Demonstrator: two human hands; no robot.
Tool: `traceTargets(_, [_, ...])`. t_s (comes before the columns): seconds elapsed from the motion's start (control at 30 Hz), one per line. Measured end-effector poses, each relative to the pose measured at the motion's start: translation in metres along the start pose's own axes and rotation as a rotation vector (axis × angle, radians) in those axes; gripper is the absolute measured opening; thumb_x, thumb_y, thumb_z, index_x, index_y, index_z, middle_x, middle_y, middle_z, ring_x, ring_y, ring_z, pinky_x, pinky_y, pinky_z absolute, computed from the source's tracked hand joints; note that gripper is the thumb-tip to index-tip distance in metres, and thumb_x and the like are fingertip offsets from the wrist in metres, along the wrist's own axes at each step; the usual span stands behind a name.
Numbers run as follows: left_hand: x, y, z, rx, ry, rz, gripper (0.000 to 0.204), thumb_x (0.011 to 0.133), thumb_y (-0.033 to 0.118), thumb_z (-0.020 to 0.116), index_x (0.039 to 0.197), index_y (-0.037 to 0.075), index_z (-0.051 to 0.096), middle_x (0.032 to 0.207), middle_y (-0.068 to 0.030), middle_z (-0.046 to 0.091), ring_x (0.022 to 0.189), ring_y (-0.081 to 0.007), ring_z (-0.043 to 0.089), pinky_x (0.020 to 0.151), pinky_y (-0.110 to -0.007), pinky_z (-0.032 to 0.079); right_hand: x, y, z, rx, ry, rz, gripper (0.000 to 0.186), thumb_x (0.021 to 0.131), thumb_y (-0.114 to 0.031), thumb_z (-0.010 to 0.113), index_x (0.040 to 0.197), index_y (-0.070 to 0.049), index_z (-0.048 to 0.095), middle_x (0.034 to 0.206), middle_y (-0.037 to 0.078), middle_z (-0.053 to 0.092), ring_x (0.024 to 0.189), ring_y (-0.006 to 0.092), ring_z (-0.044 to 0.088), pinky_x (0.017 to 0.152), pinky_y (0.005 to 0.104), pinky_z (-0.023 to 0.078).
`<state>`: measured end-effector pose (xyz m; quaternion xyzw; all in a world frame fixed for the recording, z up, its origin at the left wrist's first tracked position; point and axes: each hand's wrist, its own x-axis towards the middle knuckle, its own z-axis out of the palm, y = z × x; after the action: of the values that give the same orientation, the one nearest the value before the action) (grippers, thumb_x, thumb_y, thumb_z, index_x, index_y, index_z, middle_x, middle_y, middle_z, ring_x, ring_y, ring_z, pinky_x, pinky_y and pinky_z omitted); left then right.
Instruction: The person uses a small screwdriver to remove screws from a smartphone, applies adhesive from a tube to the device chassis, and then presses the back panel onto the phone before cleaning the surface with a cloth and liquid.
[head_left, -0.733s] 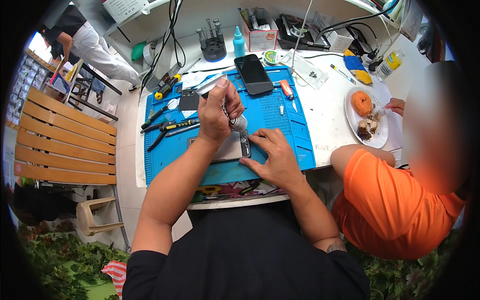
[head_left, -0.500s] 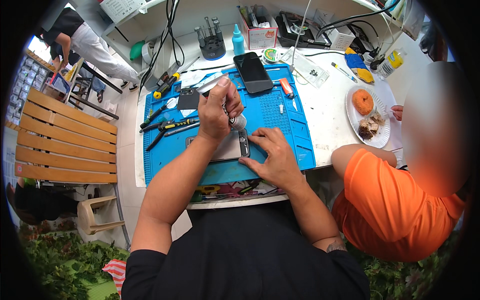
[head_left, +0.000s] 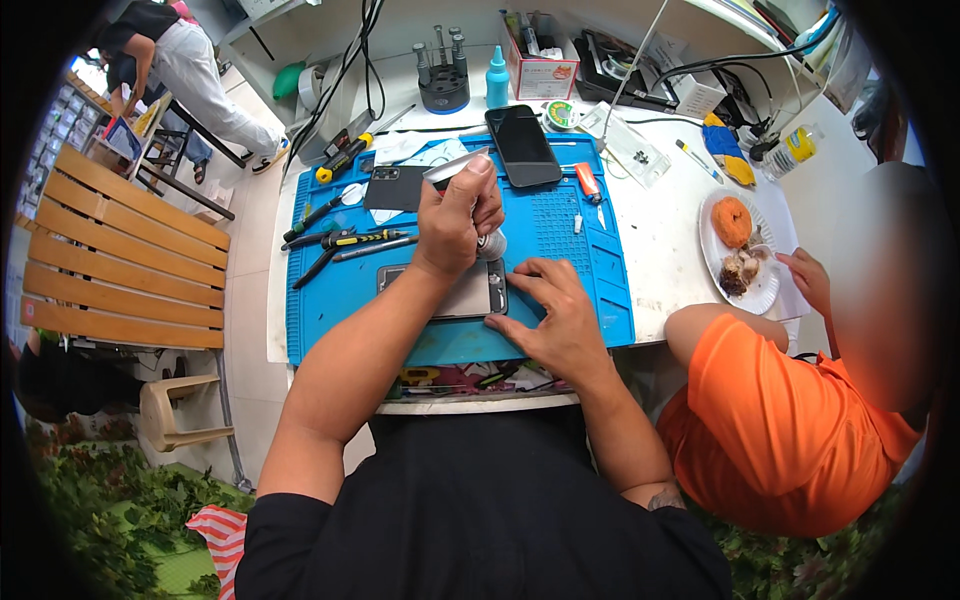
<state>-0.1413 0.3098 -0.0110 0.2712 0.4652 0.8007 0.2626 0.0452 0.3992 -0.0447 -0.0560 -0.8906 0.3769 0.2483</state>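
My left hand (head_left: 455, 222) is closed around a squeeze tube with a flattened silver end (head_left: 452, 168) sticking up past the thumb. The tube's pale round end (head_left: 491, 246) points down over the upper right of an opened phone (head_left: 466, 299). This phone lies on a blue work mat (head_left: 400, 338), its dark frame edging a flat grey plate. Bent around the phone's right-hand edge, my right hand (head_left: 556, 312) has thumb and forefinger touching its side and lower corner. Exactly where the tube's tip meets the phone is hidden by my left hand.
A black smartphone (head_left: 523, 146) and a dark phone back (head_left: 394, 188) lie at the mat's far side. Pliers (head_left: 365, 238) and other tools sit left. Behind stand a blue bottle (head_left: 497, 78) and screwdriver holder (head_left: 443, 88). A co-worker in orange (head_left: 780, 430) sits right, beside a food plate (head_left: 712, 258).
The whole view has shifted slightly. My hands keep nearly the same hold on the tube and the phone. The co-worker's hand has come further into view beside the plate.
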Motion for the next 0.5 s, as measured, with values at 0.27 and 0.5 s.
traceTargets(0.27, [-0.0008, 0.0007, -0.0031, 0.022, 0.014, 0.022, 0.047, 0.111, 0.043, 0.058, 0.080, 0.010, 0.045, 0.064, -0.0005, 0.038, 0.054, -0.0126, 0.036, 0.053, -0.030, 0.033, 0.0007, -0.0022, 0.0004, 0.011, -0.008, 0.004, 0.053, 0.075, -0.018, 0.102, 0.117, 0.006, 0.080, 0.124, 0.015, 0.072, 0.116, 0.0340, 0.066, 0.103, 0.0439, 0.056])
traceTargets(0.5, [-0.0011, 0.0033, -0.0025, 0.046, 0.062, 0.008, 0.047, 0.110, 0.042, 0.060, 0.078, 0.011, 0.044, 0.063, 0.0000, 0.037, 0.053, -0.0118, 0.036, 0.052, -0.030, 0.032, 0.0007, -0.0009, 0.0003, -0.003, -0.008, 0.008, 0.054, 0.074, -0.018, 0.103, 0.118, 0.004, 0.081, 0.124, 0.014, 0.074, 0.116, 0.0327, 0.067, 0.101, 0.0430, 0.057])
